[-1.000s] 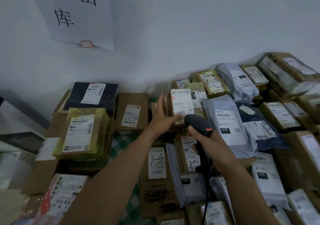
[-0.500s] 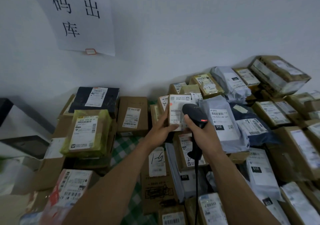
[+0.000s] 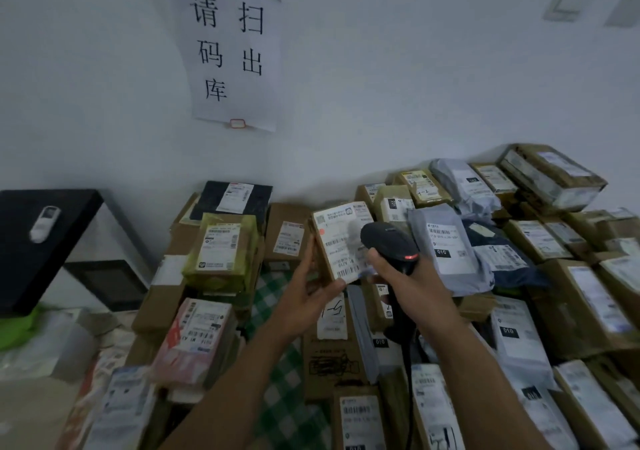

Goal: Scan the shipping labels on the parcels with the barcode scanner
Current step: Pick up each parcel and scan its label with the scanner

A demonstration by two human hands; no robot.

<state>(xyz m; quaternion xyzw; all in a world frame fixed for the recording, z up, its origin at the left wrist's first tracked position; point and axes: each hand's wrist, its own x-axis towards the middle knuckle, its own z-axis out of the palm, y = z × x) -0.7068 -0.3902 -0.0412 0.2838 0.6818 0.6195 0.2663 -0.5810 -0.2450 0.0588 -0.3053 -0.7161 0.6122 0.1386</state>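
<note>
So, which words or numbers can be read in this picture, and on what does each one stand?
"请扫码出库": paper sign on the wall.
"010": black tag on the grey bag beside the scanner.
"010": black tag on the pale bag nearer the camera.
"231": label edge of the box behind the held parcel.
Everything else, also the held parcel's label: too small or blurred to read.
</note>
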